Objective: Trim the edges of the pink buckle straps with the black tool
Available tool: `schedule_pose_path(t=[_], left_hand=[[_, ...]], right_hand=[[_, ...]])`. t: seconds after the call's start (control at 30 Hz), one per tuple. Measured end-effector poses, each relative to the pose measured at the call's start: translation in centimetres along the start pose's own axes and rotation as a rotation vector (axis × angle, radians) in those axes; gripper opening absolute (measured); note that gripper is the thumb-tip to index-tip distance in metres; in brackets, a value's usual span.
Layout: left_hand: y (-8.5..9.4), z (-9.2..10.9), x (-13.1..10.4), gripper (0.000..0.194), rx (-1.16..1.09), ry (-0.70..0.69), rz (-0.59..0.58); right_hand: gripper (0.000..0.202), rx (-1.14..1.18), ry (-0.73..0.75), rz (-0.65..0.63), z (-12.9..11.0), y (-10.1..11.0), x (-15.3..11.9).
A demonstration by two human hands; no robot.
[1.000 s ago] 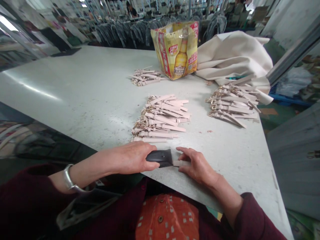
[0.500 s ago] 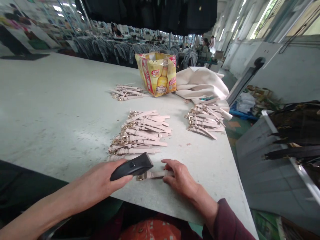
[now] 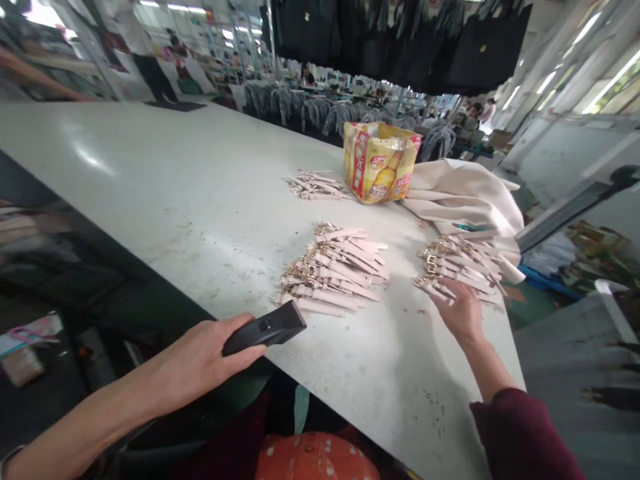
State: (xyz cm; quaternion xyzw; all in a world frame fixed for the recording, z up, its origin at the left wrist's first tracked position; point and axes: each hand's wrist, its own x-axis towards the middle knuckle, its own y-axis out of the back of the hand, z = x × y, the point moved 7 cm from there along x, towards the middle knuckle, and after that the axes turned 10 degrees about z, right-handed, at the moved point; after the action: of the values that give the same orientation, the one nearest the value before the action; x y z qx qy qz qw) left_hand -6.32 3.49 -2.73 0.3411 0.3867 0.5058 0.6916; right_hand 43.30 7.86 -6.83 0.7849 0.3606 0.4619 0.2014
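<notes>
My left hand [image 3: 213,353] is closed around a black hand-held tool [image 3: 265,328] shaped like a hair clipper, its wide end pointing right above the table. My right hand [image 3: 461,310] reaches to the right-hand pile of pale pink buckle straps [image 3: 465,260]. Its fingers are at a strap [image 3: 434,288] on the pile's near edge and seem closed on it, though the strap partly hides the fingertips. A larger pile of the same straps [image 3: 335,267], gold buckles to the left, lies beyond the tool.
A smaller strap pile [image 3: 317,185] sits near a yellow beer carton [image 3: 383,163]. Pale sheet material [image 3: 465,190] lies bunched at the table's right edge. Beyond that edge stands a grey bin [image 3: 565,373]. Dark garments [image 3: 400,47] hang behind; people are farther back.
My right hand has moved from the strap at the table's front to the right-hand pile. That strap is gone from the front. The view has swung left; my left hand still grips the black tool.
</notes>
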Motion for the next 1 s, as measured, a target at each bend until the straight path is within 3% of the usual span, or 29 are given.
schedule_pose_path(t=[0.07, 0.2, 0.27, 0.33, 0.43, 0.57, 0.73, 0.87, 1.0], left_hand=[[-0.2, -0.4, -0.2, 0.048, -0.007, 0.0, -0.017], [-0.5, -0.5, -0.9, 0.044, -0.008, 0.006, -0.03], [-0.6, -0.3, -1.4, 0.042, -0.006, 0.016, -0.033], [-0.7, -0.2, -1.8, 0.041, -0.008, 0.02, -0.035], [-0.8, -0.3, -2.2, 0.041, -0.009, 0.018, -0.041], [-0.7, -0.5, -2.4, 0.041, -0.001, 0.012, -0.045], [-0.7, 0.0, -2.4, 0.044, 0.031, -0.009, -0.048], [-1.6, 1.0, -2.0, 0.045, 0.075, -0.059, -0.101], [-2.5, 2.8, -1.4, 0.038, 0.093, -0.105, -0.153]], right_hand=[[0.028, 0.117, 0.13, -0.104, -5.6, -2.8, -1.8], [0.023, 0.315, 0.404, -0.476, -18.5, -8.9, -7.2], [0.02, 0.242, 0.468, -0.605, -22.6, -11.1, -9.1], [0.013, 0.121, 0.469, -0.652, -24.6, -12.5, -9.9], [0.008, 0.036, 0.424, -0.646, -25.4, -13.3, -10.0], [0.011, 0.008, 0.376, -0.66, -24.3, -12.7, -9.9], [0.008, 0.046, 0.338, -0.714, -20.3, -9.1, -11.2], [0.014, 0.084, 0.291, -0.716, -16.7, -5.5, -12.5], [0.032, 0.141, 0.23, -0.68, -15.8, -3.9, -13.3]])
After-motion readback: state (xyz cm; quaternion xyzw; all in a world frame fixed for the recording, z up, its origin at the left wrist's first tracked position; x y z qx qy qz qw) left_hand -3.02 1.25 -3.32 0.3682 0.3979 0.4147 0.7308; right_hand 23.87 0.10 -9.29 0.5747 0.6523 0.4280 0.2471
